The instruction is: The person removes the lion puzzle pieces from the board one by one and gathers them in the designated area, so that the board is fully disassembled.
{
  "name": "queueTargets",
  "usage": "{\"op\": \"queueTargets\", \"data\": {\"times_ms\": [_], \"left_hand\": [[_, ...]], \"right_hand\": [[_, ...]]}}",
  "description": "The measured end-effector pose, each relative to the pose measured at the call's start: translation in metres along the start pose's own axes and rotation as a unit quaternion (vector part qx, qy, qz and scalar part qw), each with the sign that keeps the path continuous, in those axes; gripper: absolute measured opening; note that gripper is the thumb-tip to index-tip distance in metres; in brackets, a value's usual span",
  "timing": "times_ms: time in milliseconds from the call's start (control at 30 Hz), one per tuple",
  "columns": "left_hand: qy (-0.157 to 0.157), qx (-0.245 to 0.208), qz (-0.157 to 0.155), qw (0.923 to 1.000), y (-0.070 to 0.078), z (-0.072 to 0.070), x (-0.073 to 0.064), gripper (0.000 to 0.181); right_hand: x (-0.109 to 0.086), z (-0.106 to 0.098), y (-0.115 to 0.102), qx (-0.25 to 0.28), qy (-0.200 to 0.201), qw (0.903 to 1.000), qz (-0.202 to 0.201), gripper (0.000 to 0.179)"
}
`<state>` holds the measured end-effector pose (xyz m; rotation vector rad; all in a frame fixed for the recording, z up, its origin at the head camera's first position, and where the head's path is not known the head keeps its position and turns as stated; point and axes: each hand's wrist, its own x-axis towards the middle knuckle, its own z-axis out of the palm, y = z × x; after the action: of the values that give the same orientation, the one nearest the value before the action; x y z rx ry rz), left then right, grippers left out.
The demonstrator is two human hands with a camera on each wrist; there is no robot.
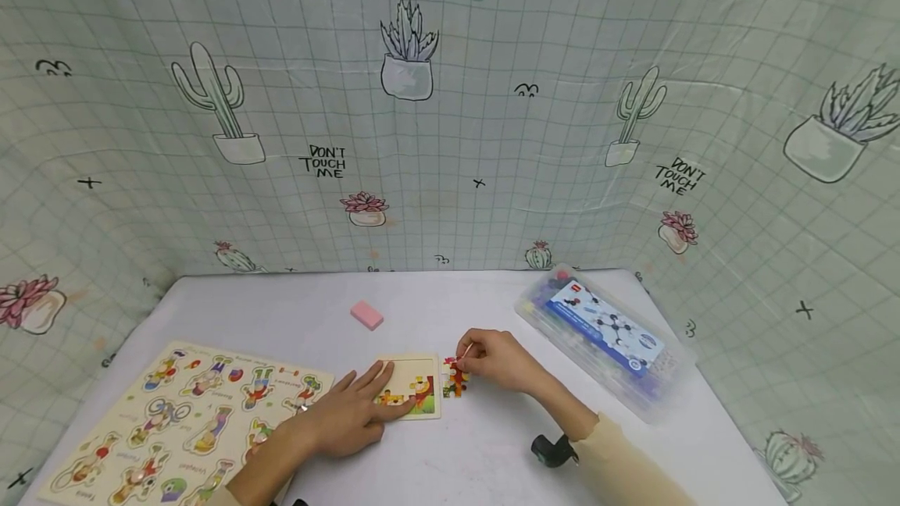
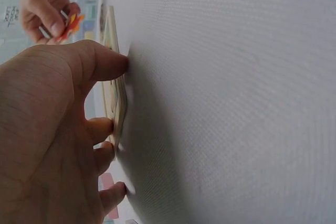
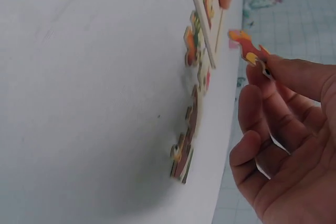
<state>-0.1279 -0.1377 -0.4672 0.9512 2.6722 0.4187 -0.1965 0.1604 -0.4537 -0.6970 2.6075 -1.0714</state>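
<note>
My left hand (image 1: 351, 416) rests on the left side of a small wooden jigsaw tray (image 1: 437, 389), its fingers spread and fairly straight. Several joined pieces with an orange and yellow cartoon picture (image 1: 422, 393) fill the tray's lower part, while its upper part shows bare wood. Just to the right, my right hand (image 1: 502, 361) pinches a red and orange jigsaw piece (image 3: 245, 48) between thumb and fingers, raised off the table. Below that hand lie loose jigsaw pieces (image 3: 193, 114), close beside the tray.
A large peg puzzle board (image 1: 176, 412) with cartoon figures lies at left. Behind the tray is a pink block (image 1: 367, 315). A clear plastic case with a blue label (image 1: 605, 326) lies at right. Patterned cloth (image 1: 436, 139) hangs behind the white table.
</note>
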Motion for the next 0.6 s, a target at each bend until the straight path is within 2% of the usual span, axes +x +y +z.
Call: {"op": "queueTargets", "data": {"times_ms": [233,600], "left_hand": [[0.005,0.004,0.006,1.0000,-0.001,0.001,-0.001,0.051],[0.006,-0.005,0.004,1.0000,-0.002,0.002,-0.001,0.051]], "right_hand": [[-0.007,-0.005,0.013,-0.008,-0.012,0.9991,0.039,0.003],[-0.009,0.000,0.021,-0.021,-0.024,0.9981,0.053,0.005]]}}
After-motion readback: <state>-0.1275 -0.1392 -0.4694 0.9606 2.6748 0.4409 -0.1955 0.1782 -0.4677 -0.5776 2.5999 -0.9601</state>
